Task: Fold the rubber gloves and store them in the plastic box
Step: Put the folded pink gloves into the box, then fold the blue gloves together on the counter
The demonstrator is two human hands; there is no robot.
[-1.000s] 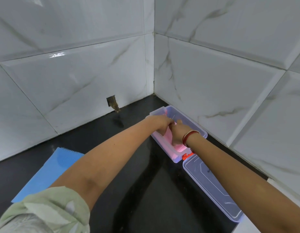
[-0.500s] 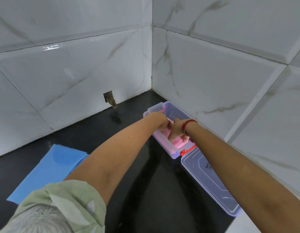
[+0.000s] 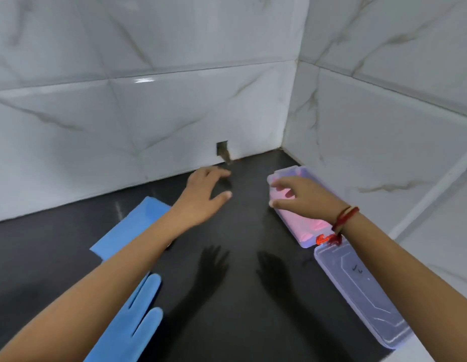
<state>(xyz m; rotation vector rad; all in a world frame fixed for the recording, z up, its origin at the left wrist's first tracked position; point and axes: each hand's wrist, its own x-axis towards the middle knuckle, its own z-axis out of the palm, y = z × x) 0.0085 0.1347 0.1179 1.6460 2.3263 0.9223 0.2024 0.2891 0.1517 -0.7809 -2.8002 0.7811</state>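
Blue glove [image 3: 133, 320] lies flat on the dark counter [image 3: 227, 309], lower left of frame, fingers pointing up-frame.
Left hand [image 3: 203, 194], open and empty, hovers nearer it; right hand [image 3: 303, 197], open, empty, over the plastic box [image 3: 305, 241] holding pink glove [image 3: 300, 220].

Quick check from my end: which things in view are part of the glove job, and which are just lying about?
Part of the job:
- blue rubber glove flat on the black counter
- pink folded glove inside the clear plastic box
- clear box lid, open beside it

Lying about:
- hole in the wall tile
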